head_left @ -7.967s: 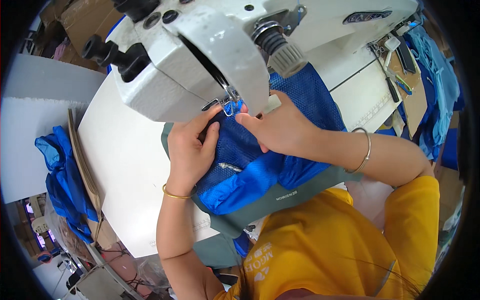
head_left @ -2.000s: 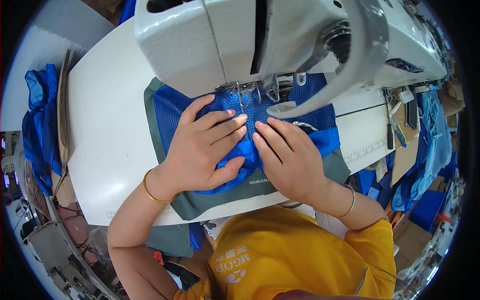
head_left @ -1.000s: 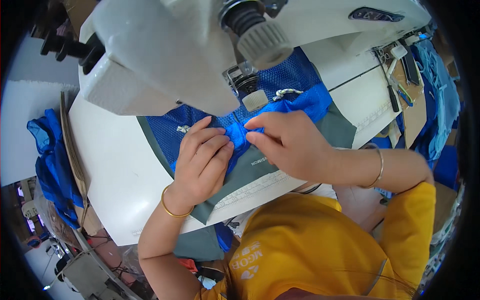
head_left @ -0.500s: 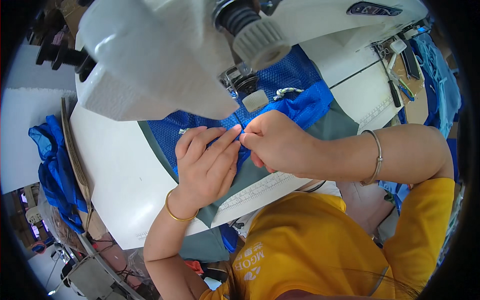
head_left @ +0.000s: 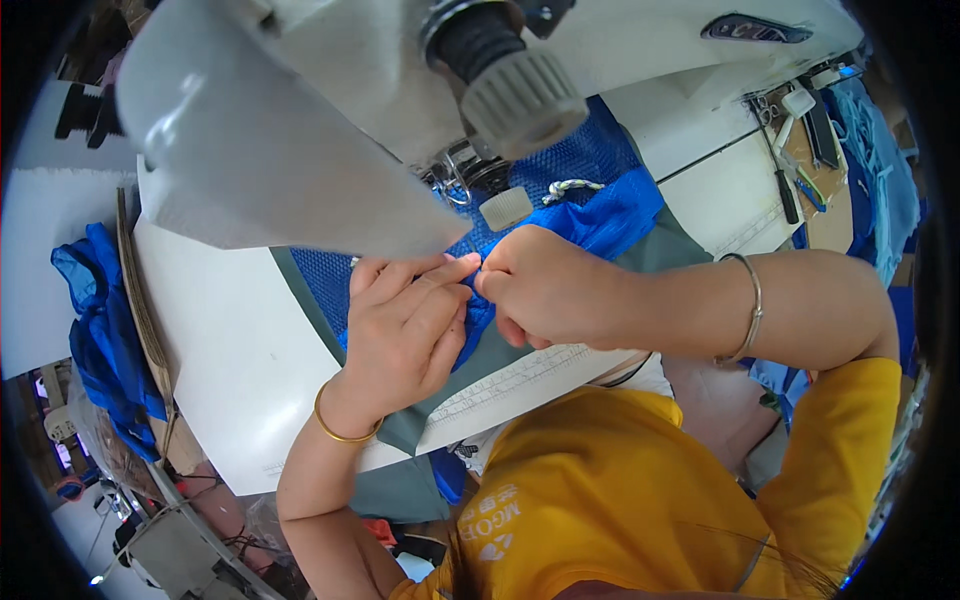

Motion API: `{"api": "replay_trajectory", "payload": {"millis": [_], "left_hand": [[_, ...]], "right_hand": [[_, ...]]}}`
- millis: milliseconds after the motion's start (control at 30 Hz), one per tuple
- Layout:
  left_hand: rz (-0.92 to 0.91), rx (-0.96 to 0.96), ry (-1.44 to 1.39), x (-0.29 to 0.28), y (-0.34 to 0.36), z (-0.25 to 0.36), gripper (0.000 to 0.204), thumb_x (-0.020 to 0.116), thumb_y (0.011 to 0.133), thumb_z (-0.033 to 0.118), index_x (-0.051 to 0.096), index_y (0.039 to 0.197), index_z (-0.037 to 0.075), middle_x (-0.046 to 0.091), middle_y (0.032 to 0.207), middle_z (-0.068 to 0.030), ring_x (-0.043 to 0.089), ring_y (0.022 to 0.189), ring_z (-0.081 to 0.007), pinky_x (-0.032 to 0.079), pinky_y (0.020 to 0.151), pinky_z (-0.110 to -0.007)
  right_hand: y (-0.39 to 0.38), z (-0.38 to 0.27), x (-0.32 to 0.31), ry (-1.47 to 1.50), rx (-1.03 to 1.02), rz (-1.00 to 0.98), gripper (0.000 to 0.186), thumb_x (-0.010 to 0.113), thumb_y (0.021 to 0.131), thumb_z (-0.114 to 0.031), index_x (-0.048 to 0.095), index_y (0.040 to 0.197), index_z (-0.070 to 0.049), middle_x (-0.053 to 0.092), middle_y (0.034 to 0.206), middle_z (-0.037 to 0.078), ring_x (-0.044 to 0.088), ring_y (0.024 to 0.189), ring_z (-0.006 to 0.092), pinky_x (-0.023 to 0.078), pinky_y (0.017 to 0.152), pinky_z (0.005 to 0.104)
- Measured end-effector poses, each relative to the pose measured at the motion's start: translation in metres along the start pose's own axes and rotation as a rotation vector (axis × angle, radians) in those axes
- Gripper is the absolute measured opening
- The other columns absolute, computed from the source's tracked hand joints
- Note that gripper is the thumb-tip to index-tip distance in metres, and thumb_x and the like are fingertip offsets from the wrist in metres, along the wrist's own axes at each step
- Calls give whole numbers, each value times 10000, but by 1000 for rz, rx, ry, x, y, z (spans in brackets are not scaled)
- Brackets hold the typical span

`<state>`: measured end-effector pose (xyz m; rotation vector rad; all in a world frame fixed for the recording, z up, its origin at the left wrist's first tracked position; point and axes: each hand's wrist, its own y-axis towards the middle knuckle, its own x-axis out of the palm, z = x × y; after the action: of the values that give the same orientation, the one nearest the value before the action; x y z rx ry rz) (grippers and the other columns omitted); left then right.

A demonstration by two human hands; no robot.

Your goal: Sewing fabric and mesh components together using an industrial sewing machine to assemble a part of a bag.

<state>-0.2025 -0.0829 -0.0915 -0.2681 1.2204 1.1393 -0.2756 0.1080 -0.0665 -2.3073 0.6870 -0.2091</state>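
A piece of blue mesh fabric (head_left: 310, 285) with a smooth blue band (head_left: 618, 215) lies under the head of a white sewing machine (head_left: 290, 150). My left hand (head_left: 400, 320) rests on the fabric, its fingers stretched toward the needle area and slightly bent. Close against its fingertips, my right hand (head_left: 545, 285) is closed in a pinch on the blue fabric; the pinched spot is mostly hidden by the fingers. A white patterned cord (head_left: 573, 188) sticks out of the fabric. The machine head hides the needle tip.
Grey-green cloth (head_left: 405, 430) lies beneath the fabric on the white table (head_left: 235, 370), near a printed ruler strip (head_left: 510, 385). At the right are a screwdriver (head_left: 787, 195), scissors (head_left: 768, 110) and light blue cloth strips (head_left: 875, 170). Blue cloth (head_left: 105, 340) hangs at the left.
The left hand has slid slightly left, and its fingers are more bent. My right hand keeps its pinch. The machine head looks larger and shifted left in the picture.
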Motion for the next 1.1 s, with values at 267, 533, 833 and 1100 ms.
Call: {"api": "replay_trajectory", "payload": {"millis": [267, 533, 833, 1100], "left_hand": [[48, 82, 24, 3, -5, 2, 196, 721, 722, 29, 690, 912, -6, 741, 1122, -121, 657, 941, -256, 504, 896, -426], [80, 55, 6, 6, -4, 2, 208, 726, 713, 12, 685, 915, -15, 740, 1113, -117, 659, 927, -253, 516, 882, -403], [103, 76, 67, 4, 7, -9, 199, 722, 726, 33, 685, 915, -14, 732, 1072, -107, 658, 938, -247, 516, 888, -404], [-8, -13, 69, 2, 3, -27, 257, 743, 733, 82, 727, 986, 39, 736, 1093, -85, 682, 1038, -249, 513, 859, -385]], "right_hand": [[-14, 54, -8, -1163, -1062, 752, 344, 652, 845, -129, 688, 1150, 27, 683, 1129, 158, 664, 1063, 314, 563, 919, 439], [-4, 64, -18, -1202, -1085, 632, 426, 646, 795, -112, 669, 1195, 33, 638, 1261, 153, 598, 1220, 336, 517, 1032, 452], [2, 52, -28, -1215, -1024, 629, 338, 657, 790, -107, 681, 1102, 21, 647, 1211, 155, 608, 1199, 352, 500, 1046, 476], [21, 50, -31, -1204, -1019, 664, 194, 674, 779, -79, 681, 954, 4, 650, 1199, 169, 596, 1222, 356, 489, 1072, 486]]}}
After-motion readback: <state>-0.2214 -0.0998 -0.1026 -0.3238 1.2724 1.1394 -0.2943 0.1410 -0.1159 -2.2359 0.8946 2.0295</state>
